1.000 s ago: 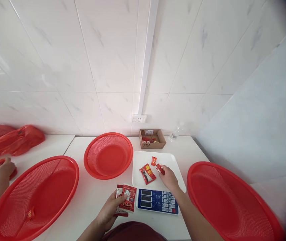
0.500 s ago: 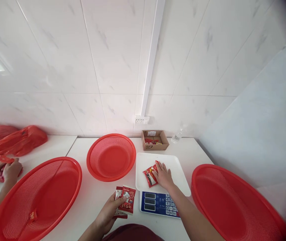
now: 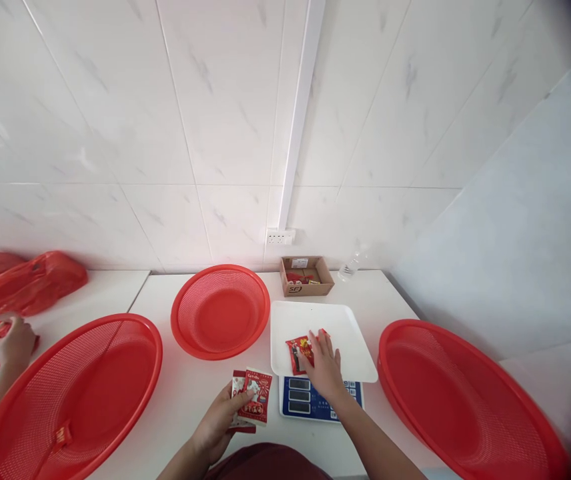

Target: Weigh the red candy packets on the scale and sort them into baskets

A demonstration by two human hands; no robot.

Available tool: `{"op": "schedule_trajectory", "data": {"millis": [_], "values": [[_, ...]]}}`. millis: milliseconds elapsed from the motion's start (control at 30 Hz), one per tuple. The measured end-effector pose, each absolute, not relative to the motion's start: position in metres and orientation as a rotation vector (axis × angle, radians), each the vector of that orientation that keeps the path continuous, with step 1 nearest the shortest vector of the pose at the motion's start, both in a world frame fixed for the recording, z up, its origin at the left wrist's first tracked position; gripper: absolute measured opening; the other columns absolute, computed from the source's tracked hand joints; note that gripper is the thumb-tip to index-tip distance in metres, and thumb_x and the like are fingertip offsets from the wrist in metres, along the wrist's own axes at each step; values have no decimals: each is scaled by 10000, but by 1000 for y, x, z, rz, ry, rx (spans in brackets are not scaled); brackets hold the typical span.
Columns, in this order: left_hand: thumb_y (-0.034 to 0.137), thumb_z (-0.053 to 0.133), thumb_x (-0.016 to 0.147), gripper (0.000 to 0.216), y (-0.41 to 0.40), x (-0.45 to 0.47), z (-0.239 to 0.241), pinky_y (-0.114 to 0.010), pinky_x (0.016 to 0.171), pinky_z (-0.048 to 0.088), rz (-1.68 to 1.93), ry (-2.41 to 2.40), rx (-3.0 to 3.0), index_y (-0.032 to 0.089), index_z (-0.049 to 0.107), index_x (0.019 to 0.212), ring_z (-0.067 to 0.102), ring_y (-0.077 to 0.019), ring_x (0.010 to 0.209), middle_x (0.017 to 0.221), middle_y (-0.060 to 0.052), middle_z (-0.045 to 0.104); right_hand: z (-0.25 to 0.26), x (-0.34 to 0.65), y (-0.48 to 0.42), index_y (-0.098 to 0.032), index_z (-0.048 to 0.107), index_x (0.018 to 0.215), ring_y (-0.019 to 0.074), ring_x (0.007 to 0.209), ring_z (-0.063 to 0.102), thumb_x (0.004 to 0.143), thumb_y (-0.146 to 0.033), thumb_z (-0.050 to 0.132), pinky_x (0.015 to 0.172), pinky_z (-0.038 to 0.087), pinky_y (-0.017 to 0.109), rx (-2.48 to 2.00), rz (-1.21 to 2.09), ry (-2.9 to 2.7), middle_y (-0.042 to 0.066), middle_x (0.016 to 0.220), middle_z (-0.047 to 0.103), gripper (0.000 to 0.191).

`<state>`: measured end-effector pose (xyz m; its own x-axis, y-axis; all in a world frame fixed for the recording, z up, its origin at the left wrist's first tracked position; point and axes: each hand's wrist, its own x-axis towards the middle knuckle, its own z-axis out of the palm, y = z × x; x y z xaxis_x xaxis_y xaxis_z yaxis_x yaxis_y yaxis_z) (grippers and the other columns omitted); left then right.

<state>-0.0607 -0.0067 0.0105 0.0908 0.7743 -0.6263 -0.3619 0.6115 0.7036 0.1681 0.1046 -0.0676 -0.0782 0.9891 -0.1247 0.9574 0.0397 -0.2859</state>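
Observation:
My left hand [image 3: 218, 415] is closed on small red-and-white snack packets [image 3: 257, 395], fanned so that one overlaps another. My right hand [image 3: 325, 372] lies over a red snack packet [image 3: 295, 352] with its fingers spread. Part of that packet is hidden beneath the hand, and a red edge shows beyond the fingertips; whether this belongs to a second packet I cannot tell. Both rest on the white tray [image 3: 354, 340] of a weighing scale. The scale's blue panel [image 3: 310, 405], with display windows and keys, is partly covered by my right wrist.
Red mesh baskets stand at left [image 3: 115, 373], centre [image 3: 220, 313] and right [image 3: 440, 393]; the left one holds a small red packet [image 3: 62, 437]. Behind the tray are a cardboard box [image 3: 310, 288] and a clear bottle [image 3: 349, 267]. A co-worker's hands [image 3: 15, 343] work near red bags [image 3: 40, 283].
My right hand has shifted slightly and its fingers have spread; the red packet beneath it has turned. My left hand stays almost still with its packets. The co-worker's hands have moved.

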Motion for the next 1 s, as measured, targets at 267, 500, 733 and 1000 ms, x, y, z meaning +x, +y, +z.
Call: {"op": "schedule_trajectory", "data": {"millis": [267,500,733,1000], "values": [[451,721,650,461,-9,-64,11,-233,553,449,875,1199,438,174,560,982,634,-145,634,796,-34,694,-58,155,115,-234,351,1426,292,1426,69,908,-435,300,1109,74,565,-2097,491,-2291,50,1539,240,558],[467,715,651,462,-12,-68,11,-237,554,453,858,1214,454,175,561,976,636,-150,641,799,-34,696,-54,152,146,-314,270,1449,295,1427,40,907,-502,276,1085,112,581,-2272,620,-2219,36,1557,182,574],[460,723,645,460,-16,-73,8,-237,552,447,870,1204,446,172,569,970,639,-154,634,786,-32,695,-78,168,150,-191,300,1441,292,1397,191,898,-474,288,1081,233,482,-2194,542,-1990,130,1501,295,612],[467,736,617,496,-14,-79,5,-239,546,447,849,1189,438,168,561,972,633,-151,621,776,-32,695,-114,175,140,-160,411,1348,299,1332,323,831,-413,408,1058,320,464,-1881,513,-1843,138,1375,461,575]]}}
